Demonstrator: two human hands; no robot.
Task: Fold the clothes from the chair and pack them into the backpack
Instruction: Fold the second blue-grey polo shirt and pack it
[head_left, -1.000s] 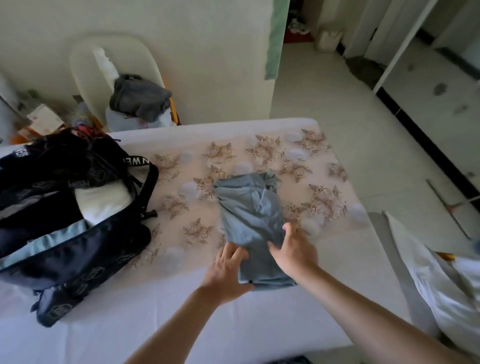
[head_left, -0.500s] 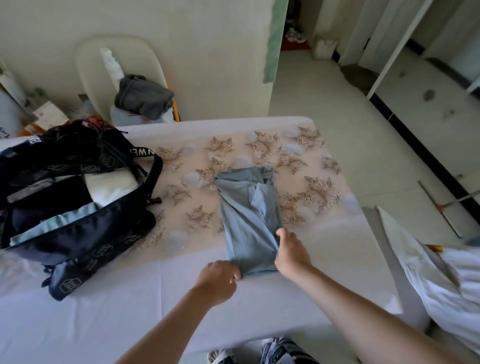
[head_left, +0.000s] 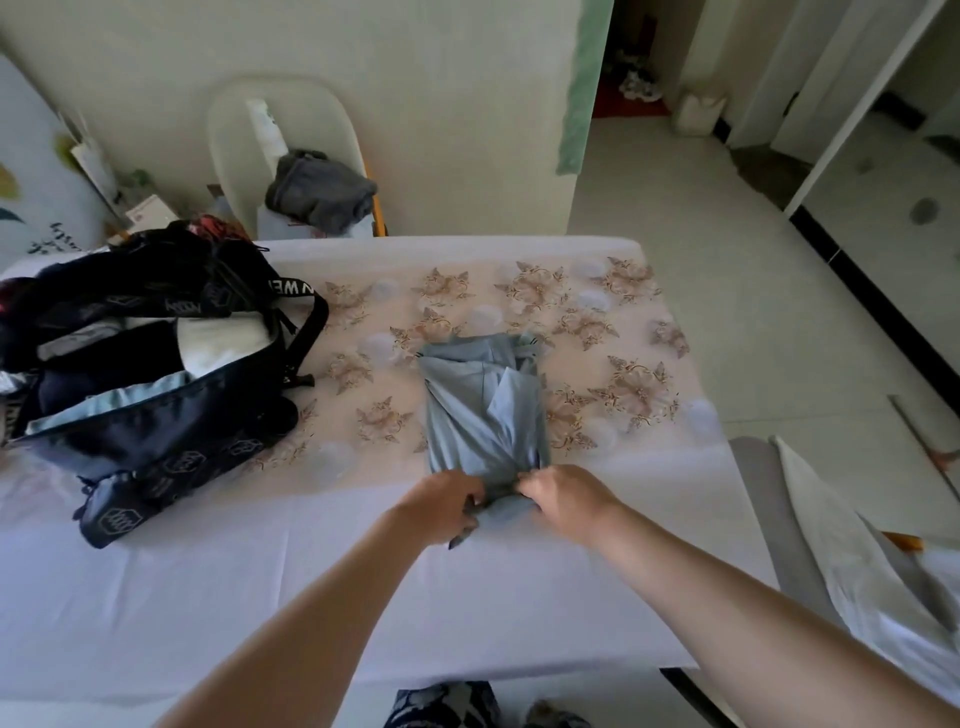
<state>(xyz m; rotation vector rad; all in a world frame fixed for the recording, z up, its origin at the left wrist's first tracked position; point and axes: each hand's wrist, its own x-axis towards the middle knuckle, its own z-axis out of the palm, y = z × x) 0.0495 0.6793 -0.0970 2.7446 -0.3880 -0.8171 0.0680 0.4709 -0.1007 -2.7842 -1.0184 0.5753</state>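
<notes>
On the white surface (head_left: 156, 597), the left hand (head_left: 441, 506) and right hand (head_left: 563, 499) pinch the near edge of the folded blue garment (head_left: 480, 410), which stretches away beyond them.

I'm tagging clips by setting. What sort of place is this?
Probably a home: a cloth-covered table, a white chair heaped with clothes against the wall, and a bare floor running to an open doorway.
</notes>
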